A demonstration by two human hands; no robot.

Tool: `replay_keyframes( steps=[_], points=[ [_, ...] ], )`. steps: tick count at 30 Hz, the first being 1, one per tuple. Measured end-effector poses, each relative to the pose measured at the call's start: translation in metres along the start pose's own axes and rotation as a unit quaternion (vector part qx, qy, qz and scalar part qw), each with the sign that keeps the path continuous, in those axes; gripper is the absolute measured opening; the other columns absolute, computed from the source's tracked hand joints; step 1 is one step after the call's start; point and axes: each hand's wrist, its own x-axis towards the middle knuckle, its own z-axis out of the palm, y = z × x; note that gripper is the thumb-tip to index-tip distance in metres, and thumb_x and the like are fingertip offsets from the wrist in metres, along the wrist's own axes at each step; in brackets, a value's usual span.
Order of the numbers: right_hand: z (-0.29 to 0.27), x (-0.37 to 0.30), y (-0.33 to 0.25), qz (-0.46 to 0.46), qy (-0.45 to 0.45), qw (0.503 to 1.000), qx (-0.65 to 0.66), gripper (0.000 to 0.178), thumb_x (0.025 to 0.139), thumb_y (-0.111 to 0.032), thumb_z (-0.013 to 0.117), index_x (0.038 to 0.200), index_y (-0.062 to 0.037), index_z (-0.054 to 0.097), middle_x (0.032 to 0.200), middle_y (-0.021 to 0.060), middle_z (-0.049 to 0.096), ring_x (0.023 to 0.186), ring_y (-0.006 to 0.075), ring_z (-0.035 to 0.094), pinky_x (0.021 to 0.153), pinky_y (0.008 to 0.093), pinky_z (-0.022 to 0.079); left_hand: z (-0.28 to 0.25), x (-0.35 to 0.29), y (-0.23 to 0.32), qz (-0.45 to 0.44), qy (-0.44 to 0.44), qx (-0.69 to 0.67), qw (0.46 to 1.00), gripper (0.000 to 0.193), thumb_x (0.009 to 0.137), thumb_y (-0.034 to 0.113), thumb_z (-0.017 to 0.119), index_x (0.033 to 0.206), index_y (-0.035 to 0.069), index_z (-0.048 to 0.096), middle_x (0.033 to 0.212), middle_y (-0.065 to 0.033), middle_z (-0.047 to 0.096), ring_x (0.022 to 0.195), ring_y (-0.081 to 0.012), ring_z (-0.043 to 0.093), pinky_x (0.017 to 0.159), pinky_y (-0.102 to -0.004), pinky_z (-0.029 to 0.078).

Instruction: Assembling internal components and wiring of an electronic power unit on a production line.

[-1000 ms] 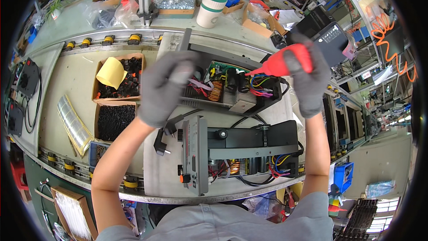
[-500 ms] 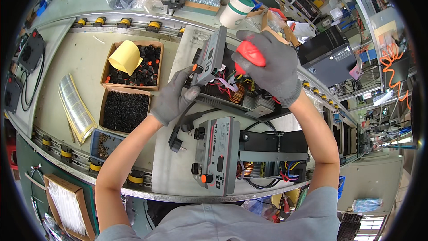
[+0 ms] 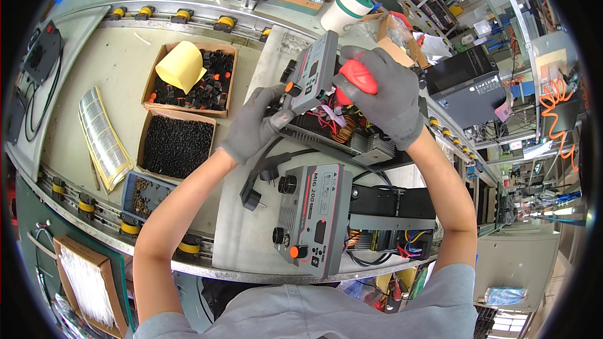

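Two grey welding machines with open sides lie on the bench. My gloved left hand [image 3: 259,124] is closed around the lower left edge of the far machine's front panel [image 3: 316,70], its fingertips beside an orange knob [image 3: 293,89]. My gloved right hand [image 3: 391,97] grips a red, rounded tool [image 3: 358,80] behind that panel; its working end is hidden. Below my hands show a copper coil [image 3: 345,130], metal heat sinks [image 3: 377,149] and coloured wires. Closer to me stands the second welding machine [image 3: 323,223], its panel bearing black knobs and an orange one, untouched.
To the left are a carton of black and orange knobs [image 3: 220,81] with a yellow paper roll [image 3: 181,68], a carton of small black parts [image 3: 176,144] and a blue bin of screws [image 3: 146,196]. A power plug [image 3: 251,198] lies between the machines. A white-green cup [image 3: 347,9] stands behind.
The whole view has shifted slightly. The far panel sits a little further right, with my left hand still at its edge. My right hand keeps hold of the red tool.
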Motion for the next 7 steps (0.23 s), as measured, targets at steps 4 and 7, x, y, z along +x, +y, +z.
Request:
replay_keyframes(
  steps=[4, 7],
  points=[
    [0.003, -0.001, 0.003, -0.001, -0.01, 1.0, -0.02, 0.034, 0.073, -0.023, 0.076, 0.101, -0.008, 0.064, 0.085, 0.0102, 0.064, 0.074, 0.0275, 0.064, 0.065, 0.0332, 0.051, 0.002, 0.002, 0.002, -0.017, 0.012, 0.002, 1.0, 0.054, 0.087, 0.041, 0.061, 0.126, 0.005, 0.048, 0.112, -0.0183, 0.054, 0.102, -0.0322, 0.058, 0.087, -0.038, 0.047],
    [0.005, 0.006, 0.011, 0.037, -0.007, 0.999, 0.022, 0.044, 0.075, -0.038, 0.073, 0.108, -0.0113, 0.061, 0.09, 0.0097, 0.063, 0.075, 0.0283, 0.064, 0.064, 0.0362, 0.051, 0.001, 0.008, 0.007, -0.05, 0.009, -0.014, 0.999, 0.058, 0.087, 0.047, 0.059, 0.127, 0.007, 0.048, 0.114, -0.0191, 0.053, 0.106, -0.0317, 0.057, 0.092, -0.0391, 0.045]
  ],
)
